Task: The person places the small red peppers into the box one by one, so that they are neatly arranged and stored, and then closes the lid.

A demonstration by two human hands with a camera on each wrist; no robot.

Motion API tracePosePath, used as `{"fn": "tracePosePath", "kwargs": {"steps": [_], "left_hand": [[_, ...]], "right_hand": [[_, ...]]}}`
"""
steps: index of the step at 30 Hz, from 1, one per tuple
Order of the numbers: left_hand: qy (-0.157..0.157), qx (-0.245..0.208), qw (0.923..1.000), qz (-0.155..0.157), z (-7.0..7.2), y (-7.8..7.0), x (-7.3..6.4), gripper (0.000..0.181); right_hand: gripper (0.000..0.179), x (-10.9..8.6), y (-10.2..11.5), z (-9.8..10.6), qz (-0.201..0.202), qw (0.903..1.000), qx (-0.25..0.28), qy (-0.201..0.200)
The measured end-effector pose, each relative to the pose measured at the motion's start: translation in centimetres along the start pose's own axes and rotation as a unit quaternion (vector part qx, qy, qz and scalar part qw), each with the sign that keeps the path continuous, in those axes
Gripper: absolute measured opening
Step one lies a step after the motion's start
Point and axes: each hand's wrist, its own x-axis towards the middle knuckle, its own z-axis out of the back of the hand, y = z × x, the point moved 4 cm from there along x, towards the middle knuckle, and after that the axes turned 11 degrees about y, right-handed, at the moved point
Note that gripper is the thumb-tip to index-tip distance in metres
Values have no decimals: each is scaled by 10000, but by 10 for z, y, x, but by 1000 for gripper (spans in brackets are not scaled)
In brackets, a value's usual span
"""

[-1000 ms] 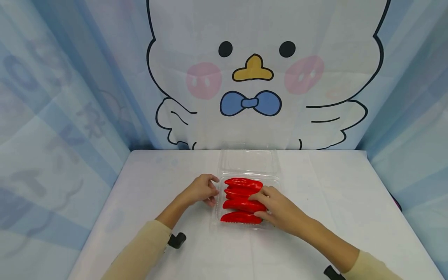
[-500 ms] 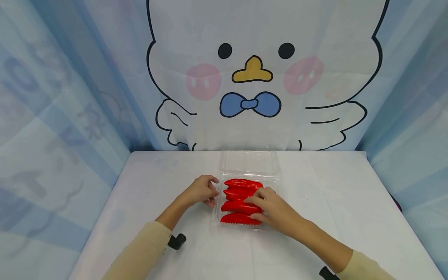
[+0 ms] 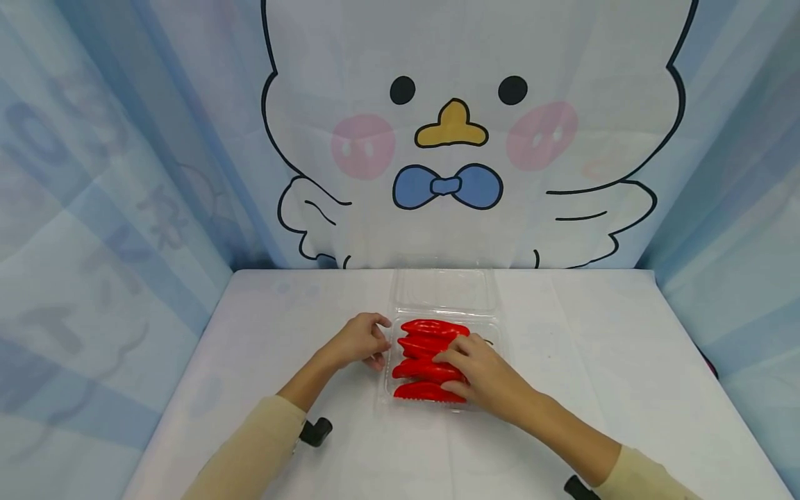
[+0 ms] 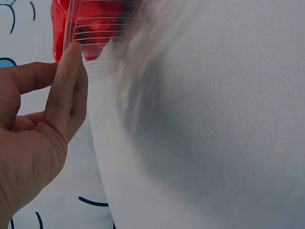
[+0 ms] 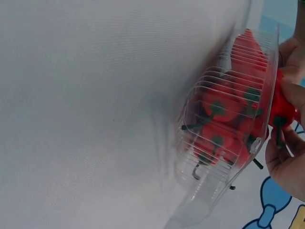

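Note:
Several red peppers (image 3: 431, 326) lie in rows inside a clear plastic box (image 3: 388, 378), their green stems visible through its ribbed wall in the right wrist view. My right hand (image 3: 490, 378) grips one upper red pepper (image 5: 280, 107) between thumb and fingers, on top of the others in the box. Its stem end is hidden by the hand in the head view. At the box's left side is my left hand (image 3: 362, 340); its fairly straight fingers (image 4: 69, 81) touch the ribbed wall and hold no pepper.
The hinged lid (image 3: 445, 290) lies folded back behind the box. A white cloth covers the table (image 3: 300, 298), with a printed cartoon curtain (image 3: 450, 229) behind it and blue curtains at both sides.
My right hand has shifted slightly left with the gripped pepper, and a stem now shows behind the hand. The left hand stays at the box's left wall.

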Motion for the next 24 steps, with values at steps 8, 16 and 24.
{"fn": "tracePosePath", "kwargs": {"steps": [8,16,24], "left_hand": [[-42,61,10000,26,0,-1,-2,43],[-34,126,9999,37,0,-2,-2,44],[-14,70,10000,51,0,-1,-1,43]], "right_hand": [[43,1,0,0,-64,9999,54,77],[42,3,1,-2,91,9998,-70,-136],[41,5,2,-5,135,9994,-264,-164]]}}
